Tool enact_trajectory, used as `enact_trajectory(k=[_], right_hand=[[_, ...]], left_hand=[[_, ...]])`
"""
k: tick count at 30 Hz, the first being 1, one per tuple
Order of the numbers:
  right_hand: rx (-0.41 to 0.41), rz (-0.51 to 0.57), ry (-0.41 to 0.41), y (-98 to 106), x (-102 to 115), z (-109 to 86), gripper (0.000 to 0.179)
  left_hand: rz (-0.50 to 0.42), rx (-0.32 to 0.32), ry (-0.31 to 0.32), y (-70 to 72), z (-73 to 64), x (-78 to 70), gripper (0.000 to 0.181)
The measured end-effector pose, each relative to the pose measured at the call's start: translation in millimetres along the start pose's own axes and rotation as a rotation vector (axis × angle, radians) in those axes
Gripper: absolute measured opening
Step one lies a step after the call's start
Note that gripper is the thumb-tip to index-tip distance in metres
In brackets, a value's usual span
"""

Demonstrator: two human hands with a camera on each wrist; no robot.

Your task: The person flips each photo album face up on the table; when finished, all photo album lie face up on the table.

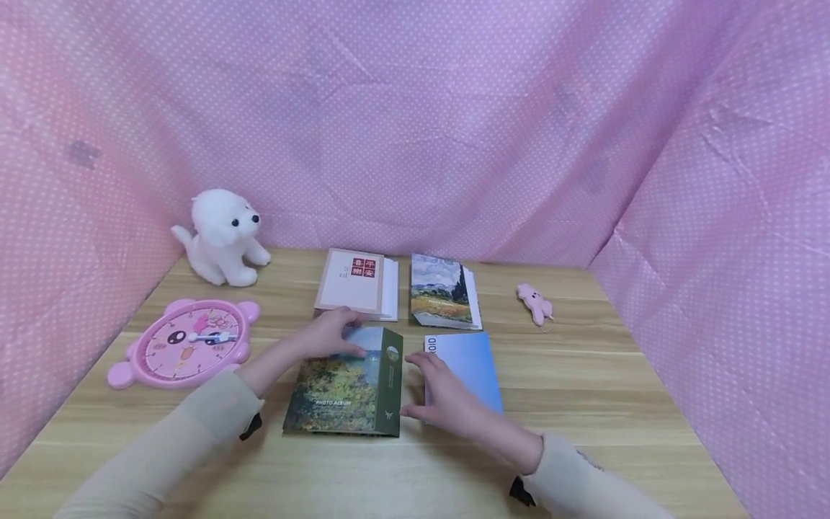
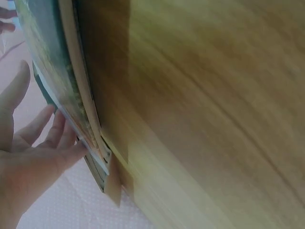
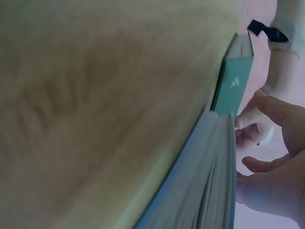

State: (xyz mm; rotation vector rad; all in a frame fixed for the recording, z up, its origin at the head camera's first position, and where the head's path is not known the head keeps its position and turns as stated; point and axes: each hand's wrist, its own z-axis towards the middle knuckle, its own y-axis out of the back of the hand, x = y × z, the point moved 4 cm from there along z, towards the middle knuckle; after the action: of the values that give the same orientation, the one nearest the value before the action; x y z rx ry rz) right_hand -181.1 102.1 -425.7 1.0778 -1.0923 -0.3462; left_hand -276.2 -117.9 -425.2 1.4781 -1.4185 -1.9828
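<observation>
A photo album [image 1: 337, 389] with a painted garden cover and dark green spine lies at the front middle of the table. My left hand [image 1: 331, 334] is over its far end, fingers spread and fingertips close along the album's edge in the left wrist view. The thumb [image 2: 19, 83] stands apart from the cover. Just right of that album lies a blue album [image 1: 465, 360], partly covered by my right hand [image 1: 447, 393]. Its thumb and fingers are parted, with their tips pointing at the green spine [image 3: 232, 86]. Pages of the blue album [image 3: 200, 176] show in the right wrist view.
Behind stand two more albums, a white one with red characters [image 1: 350, 281] and one with a painted landscape [image 1: 442, 292]. A white plush dog [image 1: 223, 238] and pink toy clock [image 1: 188, 344] are at left. A small pink plush toy [image 1: 534, 303] lies at right. Pink dotted cloth [image 1: 415, 144] surrounds the table.
</observation>
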Motion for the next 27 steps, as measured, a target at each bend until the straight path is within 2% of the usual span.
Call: enact_trajectory(k=[5, 9, 17, 27], right_hand=[[0.045, -0.016, -0.017, -9, 3, 1.0, 0.088], [0.089, -0.047, -0.014, -15, 6, 1.8, 0.091], [0.145, -0.122, 0.0, -21, 10, 2.2, 0.102], [0.219, -0.082, -0.008, -31, 16, 5.9, 0.1]], left_hand=[[-0.001, 0.062, 0.018, -1.4, 1.2, 4.8, 0.066], [-0.009, 0.085, 0.043, -2.1, -0.1, 6.4, 0.068], [-0.044, 0.072, 0.058, -2.7, -1.3, 5.6, 0.066], [-0.084, 0.062, 0.052, -3.3, -4.1, 9.2, 0.066]])
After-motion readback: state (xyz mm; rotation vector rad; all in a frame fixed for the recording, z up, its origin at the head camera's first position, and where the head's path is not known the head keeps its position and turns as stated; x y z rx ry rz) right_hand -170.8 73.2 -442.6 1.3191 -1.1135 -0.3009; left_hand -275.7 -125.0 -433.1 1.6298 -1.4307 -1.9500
